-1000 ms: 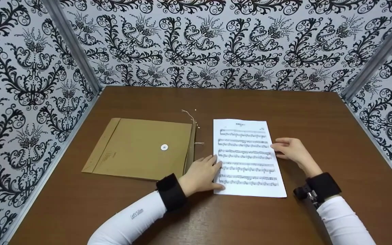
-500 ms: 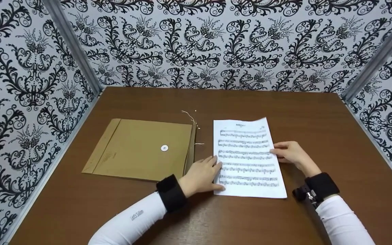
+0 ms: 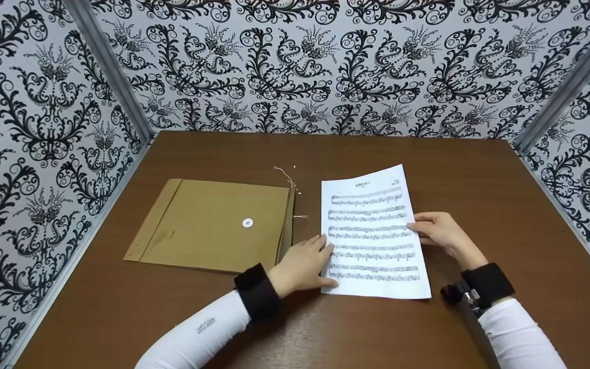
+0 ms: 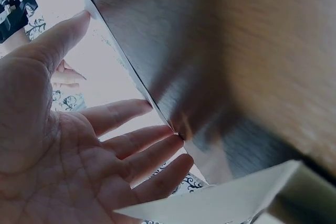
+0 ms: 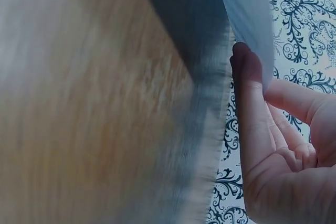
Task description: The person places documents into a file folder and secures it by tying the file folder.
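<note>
White sheet music (image 3: pixel 366 241) lies right of centre on the table, its far right corner lifted. My left hand (image 3: pixel 302 264) rests along its left edge, fingers spread and fairly straight, with the fingertips and thumb touching the paper. My right hand (image 3: pixel 442 231) pinches the right edge of the paper between thumb and fingers. The right wrist view shows the raised paper (image 5: pixel 249 19) between the fingertips and thumb. To the left lies a brown document envelope (image 3: pixel 213 225) with a white button, its right side slightly parted, near my left wrist.
The brown wooden table (image 3: pixel 377 333) is bounded by patterned walls (image 3: pixel 295 66) at the back and sides. Thin white string (image 3: pixel 286 173) trails from the envelope's right side. A black wrist band with a camera (image 3: pixel 479 289) sits on the right arm.
The far right corner of the sheet music has risen off the table and the paper now bends upward there. My right hand has closed its pinch on the edge; the left stays put.
</note>
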Demonstrator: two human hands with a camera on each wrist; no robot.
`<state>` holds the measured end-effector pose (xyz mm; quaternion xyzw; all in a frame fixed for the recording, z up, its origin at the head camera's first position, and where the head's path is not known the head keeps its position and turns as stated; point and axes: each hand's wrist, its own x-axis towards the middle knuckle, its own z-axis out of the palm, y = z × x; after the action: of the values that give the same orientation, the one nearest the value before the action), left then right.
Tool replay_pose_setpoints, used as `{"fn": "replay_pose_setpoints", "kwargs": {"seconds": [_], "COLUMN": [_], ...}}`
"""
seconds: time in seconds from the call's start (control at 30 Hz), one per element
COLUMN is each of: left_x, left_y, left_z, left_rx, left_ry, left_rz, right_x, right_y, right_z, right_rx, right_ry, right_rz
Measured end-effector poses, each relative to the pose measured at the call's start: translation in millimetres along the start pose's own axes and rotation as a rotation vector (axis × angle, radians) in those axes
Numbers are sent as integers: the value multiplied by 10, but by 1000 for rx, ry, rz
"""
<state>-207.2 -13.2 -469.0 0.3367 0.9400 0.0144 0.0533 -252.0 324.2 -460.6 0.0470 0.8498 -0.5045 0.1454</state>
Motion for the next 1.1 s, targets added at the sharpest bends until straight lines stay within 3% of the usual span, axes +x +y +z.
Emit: {"fn": "replay_pose_setpoints", "kwargs": {"seconds": [0.37, 0.73, 0.87, 1.1], "left_x": [-49, -93, -103, -100], "left_y": [44, 71, 66, 43], "left_z": [30, -15, -17, -40], "left_rx": [12, -22, -93, -290], "left_ry": [67, 37, 34, 116], "left_rz": [-52, -108, -116, -104], "right_x": [-104, -170, -181, -179], "right_y": [27, 112, 125, 137], "right_z": [-40, -169, -186, -174], "right_rx": [138, 327, 375, 404], "right_ry": [-19, -28, -21, -17], "right_rz": [2, 22, 25, 26]}}
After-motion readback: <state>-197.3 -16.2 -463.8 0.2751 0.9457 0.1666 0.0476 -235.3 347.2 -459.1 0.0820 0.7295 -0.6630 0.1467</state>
